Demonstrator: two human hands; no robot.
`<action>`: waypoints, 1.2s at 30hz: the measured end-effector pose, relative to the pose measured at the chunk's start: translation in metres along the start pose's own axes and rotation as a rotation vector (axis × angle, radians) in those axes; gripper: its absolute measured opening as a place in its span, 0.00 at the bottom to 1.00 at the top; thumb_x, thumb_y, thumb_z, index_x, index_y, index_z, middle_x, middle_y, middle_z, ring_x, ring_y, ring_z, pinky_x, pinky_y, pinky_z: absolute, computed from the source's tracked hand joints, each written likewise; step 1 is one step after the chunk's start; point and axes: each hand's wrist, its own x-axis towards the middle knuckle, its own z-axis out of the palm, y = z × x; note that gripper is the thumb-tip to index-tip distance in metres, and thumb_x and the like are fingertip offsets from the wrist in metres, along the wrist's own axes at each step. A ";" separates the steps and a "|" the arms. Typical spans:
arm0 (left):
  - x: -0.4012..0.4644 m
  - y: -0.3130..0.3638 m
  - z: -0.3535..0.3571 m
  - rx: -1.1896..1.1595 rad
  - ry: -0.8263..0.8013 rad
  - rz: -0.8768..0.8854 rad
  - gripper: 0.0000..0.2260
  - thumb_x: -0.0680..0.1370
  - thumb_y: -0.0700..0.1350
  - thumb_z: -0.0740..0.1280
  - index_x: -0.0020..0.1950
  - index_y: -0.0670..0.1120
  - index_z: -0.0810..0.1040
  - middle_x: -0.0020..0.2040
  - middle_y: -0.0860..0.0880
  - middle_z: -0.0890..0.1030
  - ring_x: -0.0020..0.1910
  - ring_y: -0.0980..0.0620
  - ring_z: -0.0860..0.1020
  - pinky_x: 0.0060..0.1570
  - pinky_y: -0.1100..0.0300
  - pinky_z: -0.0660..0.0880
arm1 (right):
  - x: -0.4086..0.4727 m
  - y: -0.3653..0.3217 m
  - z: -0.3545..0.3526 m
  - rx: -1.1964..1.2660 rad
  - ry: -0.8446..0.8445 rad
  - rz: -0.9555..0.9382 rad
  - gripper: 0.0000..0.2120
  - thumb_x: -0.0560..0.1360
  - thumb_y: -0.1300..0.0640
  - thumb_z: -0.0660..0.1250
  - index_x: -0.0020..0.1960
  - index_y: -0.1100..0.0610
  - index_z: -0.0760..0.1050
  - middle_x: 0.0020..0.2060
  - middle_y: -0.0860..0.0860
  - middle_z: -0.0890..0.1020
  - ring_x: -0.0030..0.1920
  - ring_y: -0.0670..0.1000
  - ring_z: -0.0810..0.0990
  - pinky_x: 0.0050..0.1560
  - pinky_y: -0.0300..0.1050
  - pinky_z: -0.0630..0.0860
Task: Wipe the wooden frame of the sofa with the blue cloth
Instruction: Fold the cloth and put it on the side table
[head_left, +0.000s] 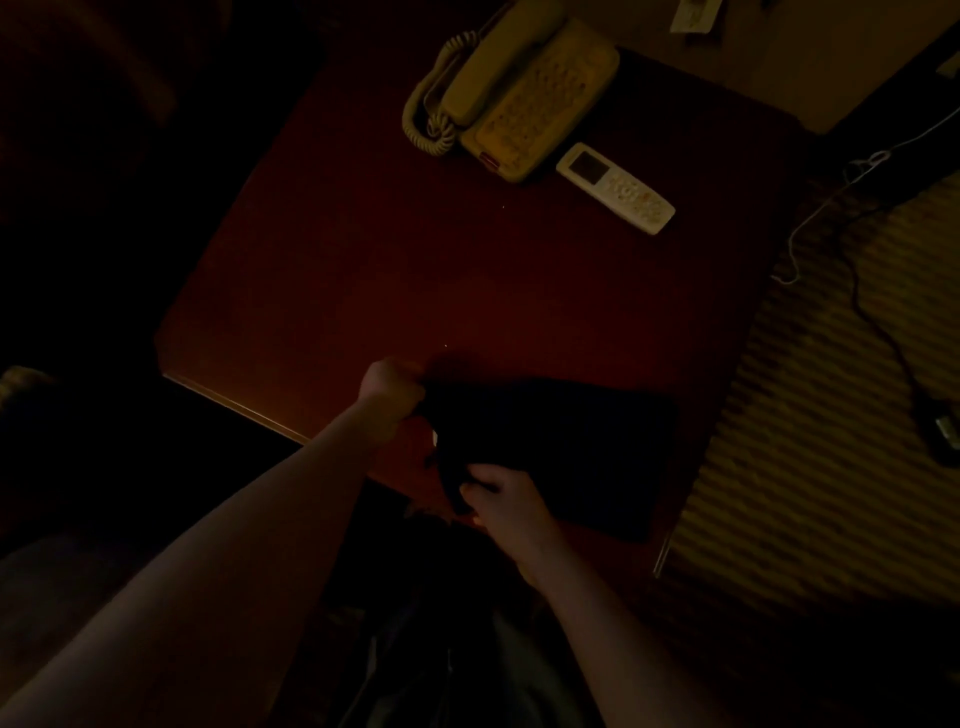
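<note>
Very dim here. My left hand (389, 387) is fisted, pinching the far corner of the dark cloth (561, 447); my right hand (501, 496) grips its near corner with curled fingers. The cloth lies at the near edge of the red-brown table (415, 270). I'd lift both corners together, gather it, then find the sofa frame, which I can't make out.

Dark red table (363, 270) with phone (519, 93), remote (615, 188), dark cloth (561, 457).
</note>
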 end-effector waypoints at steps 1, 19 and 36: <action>0.001 0.001 -0.001 -0.019 0.012 0.016 0.15 0.78 0.29 0.59 0.63 0.38 0.75 0.57 0.41 0.76 0.57 0.42 0.76 0.54 0.52 0.77 | 0.000 0.001 0.000 -0.013 0.002 0.002 0.12 0.79 0.57 0.60 0.60 0.50 0.77 0.48 0.44 0.80 0.45 0.43 0.79 0.45 0.34 0.75; -0.014 -0.013 0.004 -0.310 -0.414 -0.352 0.22 0.78 0.57 0.63 0.63 0.42 0.73 0.60 0.37 0.77 0.43 0.44 0.79 0.39 0.54 0.81 | -0.006 0.006 0.018 0.019 0.063 -0.076 0.14 0.79 0.59 0.61 0.64 0.54 0.75 0.56 0.45 0.79 0.56 0.45 0.78 0.57 0.37 0.74; 0.014 0.008 -0.019 -0.322 -0.186 0.085 0.14 0.77 0.35 0.66 0.62 0.38 0.74 0.58 0.44 0.77 0.59 0.43 0.76 0.47 0.58 0.77 | 0.009 -0.012 0.011 -0.202 0.015 -0.049 0.17 0.80 0.57 0.60 0.67 0.56 0.71 0.58 0.47 0.76 0.54 0.46 0.76 0.47 0.30 0.71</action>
